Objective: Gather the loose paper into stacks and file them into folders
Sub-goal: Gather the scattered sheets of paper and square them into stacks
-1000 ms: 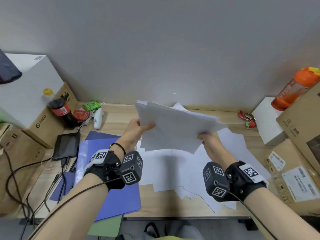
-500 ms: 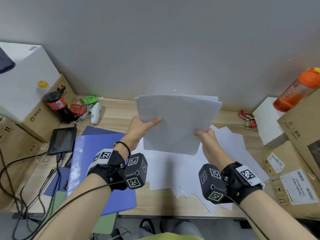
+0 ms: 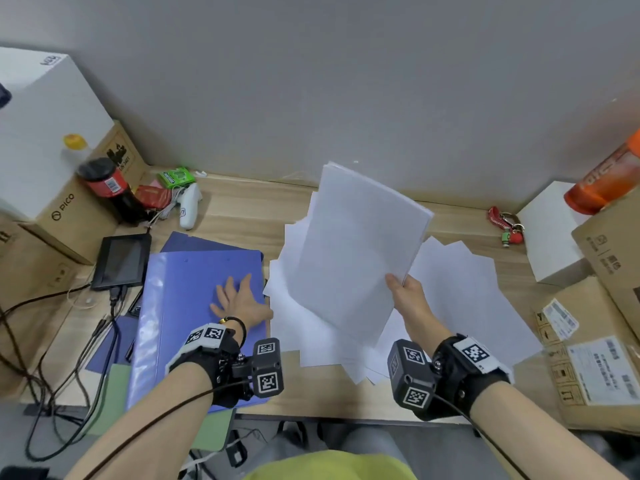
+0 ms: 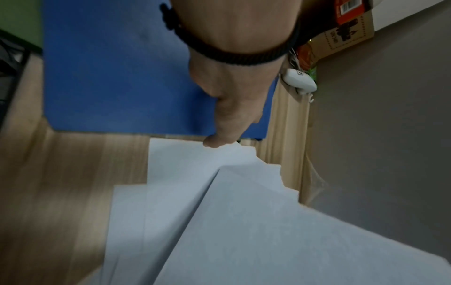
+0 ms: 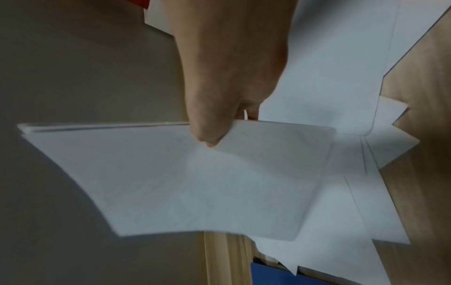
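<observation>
White paper stack (image 3: 356,251), squared at its edges, is held tilted above the counter (image 3: 242,216) by the right hand (image 3: 410,299), thumb on top and fingers (image 5: 252,113) curled beneath one corner. Loose sheets (image 3: 457,292) lie overlapped on the wooden counter under and to the right of the stack. Left hand (image 3: 239,299) lies flat, fingers spread wide, pressing on the blue folder (image 3: 194,282), which rests just left of the loose sheets; its thumb reaches the folder's edge beside the nearest sheet. A green folder (image 3: 114,393) shows under the blue one at the near edge. Left rear: a cardboard box (image 3: 72,206) printed "PICO", a dark bottle (image 3: 110,188) with a red label, a green packet (image 3: 175,176), a white controller (image 3: 188,209) and a black tablet (image 3: 121,261) with cables. Right: red keys (image 3: 505,226), an orange bottle (image 3: 606,181) whose lettering is unreadable, and labelled cartons (image 3: 595,348) with print too small to read.
</observation>
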`<move>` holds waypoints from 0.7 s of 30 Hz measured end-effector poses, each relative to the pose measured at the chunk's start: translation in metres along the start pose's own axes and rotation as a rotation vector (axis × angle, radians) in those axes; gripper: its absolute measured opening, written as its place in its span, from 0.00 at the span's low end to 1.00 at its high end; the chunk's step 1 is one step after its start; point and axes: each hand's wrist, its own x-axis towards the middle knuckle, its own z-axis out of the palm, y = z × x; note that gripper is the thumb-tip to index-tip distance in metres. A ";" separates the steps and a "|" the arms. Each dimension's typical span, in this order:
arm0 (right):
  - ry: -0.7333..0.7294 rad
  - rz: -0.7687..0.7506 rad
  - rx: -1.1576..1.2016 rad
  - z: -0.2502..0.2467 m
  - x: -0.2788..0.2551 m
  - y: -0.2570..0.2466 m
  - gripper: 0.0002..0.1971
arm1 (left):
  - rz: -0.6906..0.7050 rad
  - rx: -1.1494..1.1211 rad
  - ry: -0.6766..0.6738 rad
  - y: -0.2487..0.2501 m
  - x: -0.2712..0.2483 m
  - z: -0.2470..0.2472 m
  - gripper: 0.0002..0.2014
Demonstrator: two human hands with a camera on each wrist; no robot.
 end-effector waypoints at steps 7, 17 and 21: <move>-0.065 0.127 -0.090 0.017 0.002 0.026 0.16 | 0.008 0.269 -0.084 -0.039 0.001 0.010 0.61; -0.141 0.228 -0.130 0.043 0.011 0.029 0.18 | 0.074 0.433 -0.105 -0.041 0.000 0.008 0.69; -0.149 0.260 -0.134 0.049 0.015 0.032 0.21 | 0.090 0.493 -0.131 -0.046 0.002 0.000 0.67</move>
